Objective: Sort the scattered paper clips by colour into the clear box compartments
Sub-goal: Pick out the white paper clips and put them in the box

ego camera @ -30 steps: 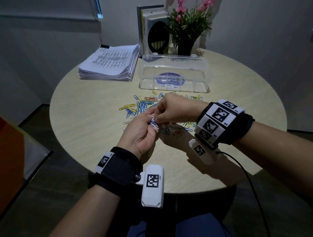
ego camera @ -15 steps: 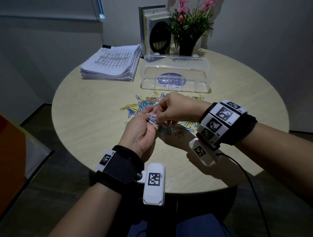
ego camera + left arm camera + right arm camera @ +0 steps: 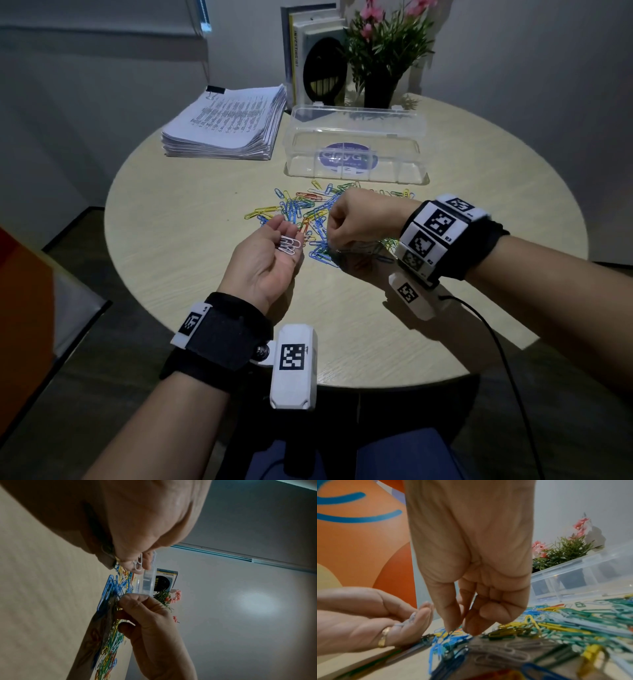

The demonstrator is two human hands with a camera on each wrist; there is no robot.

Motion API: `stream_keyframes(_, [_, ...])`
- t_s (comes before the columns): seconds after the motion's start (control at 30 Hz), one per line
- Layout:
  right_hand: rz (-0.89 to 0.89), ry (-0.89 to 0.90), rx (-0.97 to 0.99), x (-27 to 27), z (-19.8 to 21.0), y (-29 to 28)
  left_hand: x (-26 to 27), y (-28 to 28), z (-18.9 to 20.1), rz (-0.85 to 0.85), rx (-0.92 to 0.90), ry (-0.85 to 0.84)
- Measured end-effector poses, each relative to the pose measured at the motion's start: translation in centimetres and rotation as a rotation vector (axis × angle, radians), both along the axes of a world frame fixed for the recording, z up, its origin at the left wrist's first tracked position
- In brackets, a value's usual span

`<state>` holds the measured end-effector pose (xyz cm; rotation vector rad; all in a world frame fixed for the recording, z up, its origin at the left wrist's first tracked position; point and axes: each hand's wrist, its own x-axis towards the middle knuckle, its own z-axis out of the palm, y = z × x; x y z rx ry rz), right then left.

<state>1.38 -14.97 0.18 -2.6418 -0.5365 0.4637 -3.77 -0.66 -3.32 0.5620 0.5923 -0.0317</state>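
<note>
Several white paper clips [image 3: 289,244] lie on the fingers of my left hand [image 3: 286,233], which is palm up with fingers loosely extended just above the table [image 3: 188,240]. The wrist views show the same white clips [image 3: 138,563] [image 3: 407,620] resting there. My right hand [image 3: 334,246] is curled, with thumb and index tips [image 3: 452,626] pressed together down in the mixed pile of coloured paper clips [image 3: 308,212], pinching a clip whose colour I cannot tell. The clear box [image 3: 301,161] stands open behind the pile, its compartments showing no clips.
A thick stack of printed paper [image 3: 226,126] sits at the back left. Books [image 3: 315,58] and a potted pink-flowered plant [image 3: 383,51] stand behind the box. A black cable [image 3: 507,359] hangs from my right wrist over the table's edge.
The hands were together, right fingers at the clips in the left hand. Now the left hand lies palm up with the white clips and the right has dropped to the pile.
</note>
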Motion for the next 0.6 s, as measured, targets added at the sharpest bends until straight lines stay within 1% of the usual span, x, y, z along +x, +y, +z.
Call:
stream_keyframes(0.1, [0.051, -0.056, -0.038, 0.0, -0.3, 0.4, 0.0, 0.4, 0.1, 0.008, 0.014, 0.002])
stream_keyframes(0.23, [0.050, -0.133, -0.102, 0.8, -0.5, 1.2, -0.1, 1.0, 0.0, 0.008, 0.028, -0.006])
stream_keyframes(0.4, [0.079, -0.119, -0.194, 1.4, 0.0, 1.7, -0.3, 1.4, 0.2, -0.010, 0.016, -0.008])
stream_keyframes(0.5, [0.097, -0.116, -0.255, 1.2, 0.8, 0.7, -0.3, 1.3, 0.3, -0.050, 0.009, 0.007])
stream_keyframes(0.6, [0.152, -0.109, -0.364, 0.5, 1.1, -0.5, -0.3, 0.9, 0.3, -0.094, 0.019, 0.013])
